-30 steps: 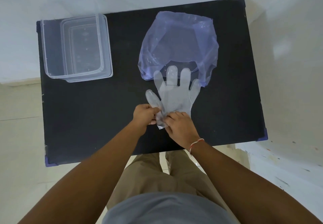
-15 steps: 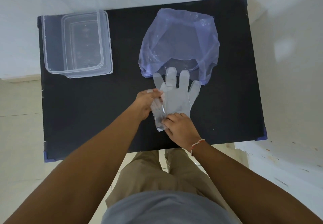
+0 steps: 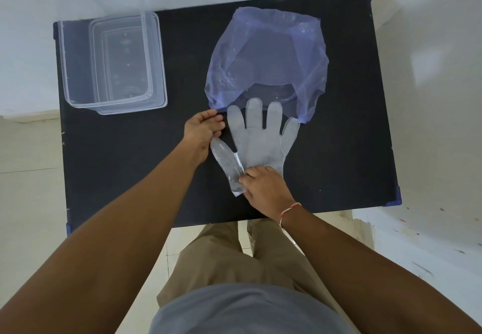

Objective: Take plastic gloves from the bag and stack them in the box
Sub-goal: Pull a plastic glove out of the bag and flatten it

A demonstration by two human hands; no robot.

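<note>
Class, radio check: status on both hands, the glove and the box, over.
Right hand pinning the plastic glove at its cuff; left hand beside the thumb, holding nothing visible. Glove flat on table, fingertips at the bag mouth. Box empty, path clear.

I see a thin, translucent, milky plastic glove (image 3: 260, 143), smooth with glossy creases at its thumb. The filmy violet plastic bag (image 3: 266, 57) looks crinkled and faintly shiny. The clear rectangular hard-plastic box (image 3: 156, 73) is glossy. The black tabletop (image 3: 352, 125) is matt.
</note>
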